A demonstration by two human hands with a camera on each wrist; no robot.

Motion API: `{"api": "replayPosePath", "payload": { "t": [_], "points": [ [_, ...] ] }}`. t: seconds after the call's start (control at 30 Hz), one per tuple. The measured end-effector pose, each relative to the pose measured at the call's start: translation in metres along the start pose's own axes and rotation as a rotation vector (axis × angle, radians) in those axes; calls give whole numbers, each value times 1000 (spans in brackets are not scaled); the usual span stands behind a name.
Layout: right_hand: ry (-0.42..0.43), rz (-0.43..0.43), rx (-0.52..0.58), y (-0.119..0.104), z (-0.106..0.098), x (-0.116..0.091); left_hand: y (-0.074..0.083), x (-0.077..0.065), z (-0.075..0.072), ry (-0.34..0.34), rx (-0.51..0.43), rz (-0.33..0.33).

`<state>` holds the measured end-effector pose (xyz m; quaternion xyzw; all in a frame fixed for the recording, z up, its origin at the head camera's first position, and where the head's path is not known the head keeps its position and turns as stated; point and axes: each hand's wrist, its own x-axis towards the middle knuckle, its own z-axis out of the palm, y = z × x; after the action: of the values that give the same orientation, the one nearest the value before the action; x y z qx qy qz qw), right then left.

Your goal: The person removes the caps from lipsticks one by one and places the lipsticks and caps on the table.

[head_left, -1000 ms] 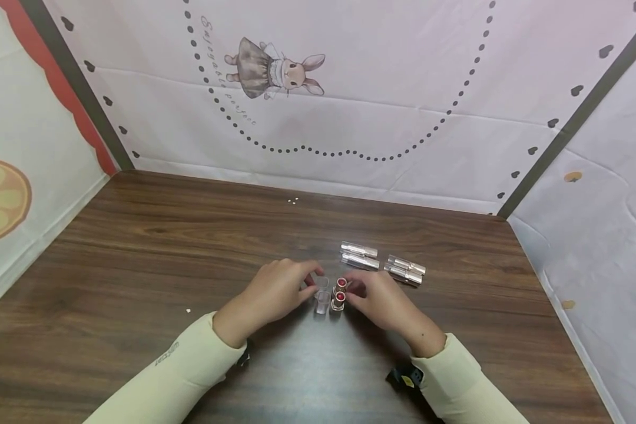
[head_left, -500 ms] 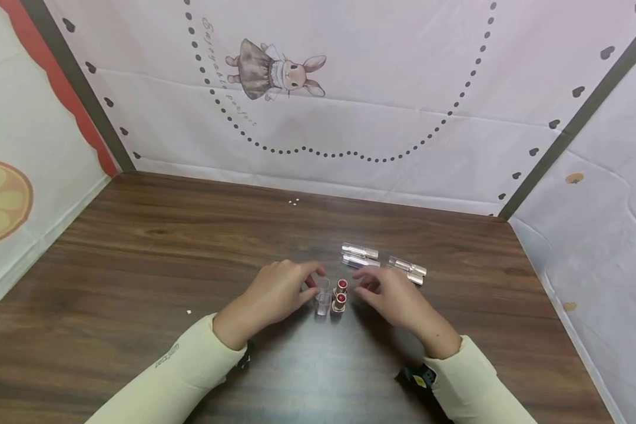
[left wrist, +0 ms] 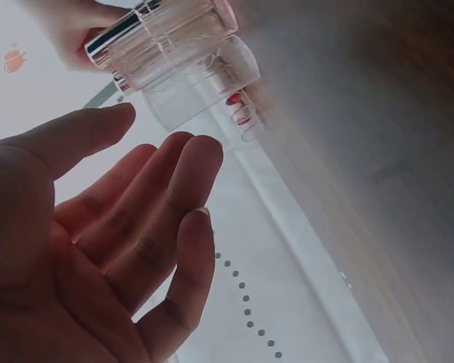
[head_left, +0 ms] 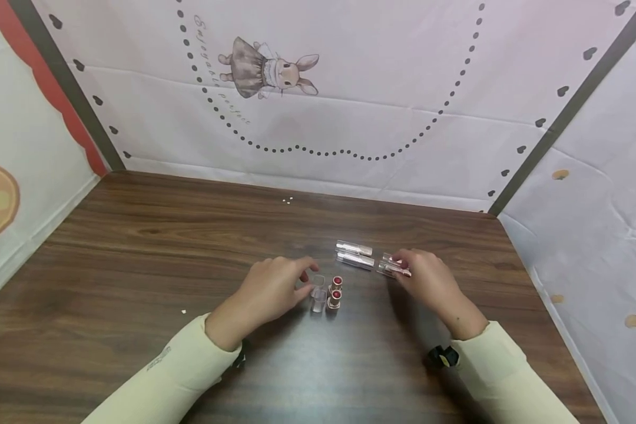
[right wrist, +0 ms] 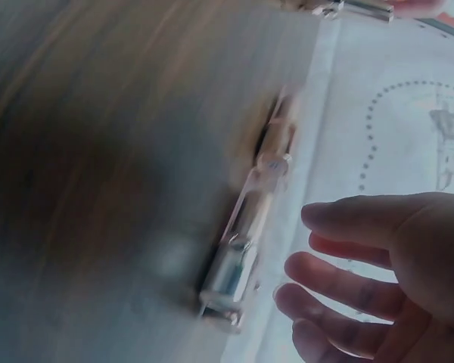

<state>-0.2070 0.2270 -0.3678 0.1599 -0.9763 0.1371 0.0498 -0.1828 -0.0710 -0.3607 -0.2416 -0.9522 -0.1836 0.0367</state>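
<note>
My left hand (head_left: 275, 288) is relaxed, thumb and fingers apart, beside two clear lipstick caps (head_left: 318, 301) standing on the table. Nothing lies between its fingers in the left wrist view, where the clear caps (left wrist: 200, 83) appear just past the fingertips. Right of the caps stand two uncapped lipsticks (head_left: 334, 299) with red tips. My right hand (head_left: 426, 280) is over a pair of lying lipsticks with clear caps (head_left: 386, 268), partly hiding them. In the right wrist view that hand (right wrist: 378, 272) has its fingers spread apart from the blurred lipsticks (right wrist: 234, 272).
Two more silvery lipsticks (head_left: 355, 260) lie side by side, left of the pair under my right hand. Small white bits (head_left: 288, 201) dot the far part of the wooden table (head_left: 191, 224). A printed cloth wall (head_left: 360, 88) rises behind it.
My right hand has moved away from the standing lipsticks, right and slightly back, to the lying pair at right. My left hand stays beside the clear caps.
</note>
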Motion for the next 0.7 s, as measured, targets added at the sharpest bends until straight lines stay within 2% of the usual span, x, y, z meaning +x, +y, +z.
{"api": "replayPosePath", "payload": {
  "t": [0.2,0.37,0.7],
  "points": [
    [-36,50,-62,6,1,-1,2,-1,-2,10,26,-7],
    [-47,49,-97,9,5,-1,4,-3,-2,28,37,3],
    [-54,41,-99,11,8,-1,12,-7,-5,61,58,41]
  ]
}}
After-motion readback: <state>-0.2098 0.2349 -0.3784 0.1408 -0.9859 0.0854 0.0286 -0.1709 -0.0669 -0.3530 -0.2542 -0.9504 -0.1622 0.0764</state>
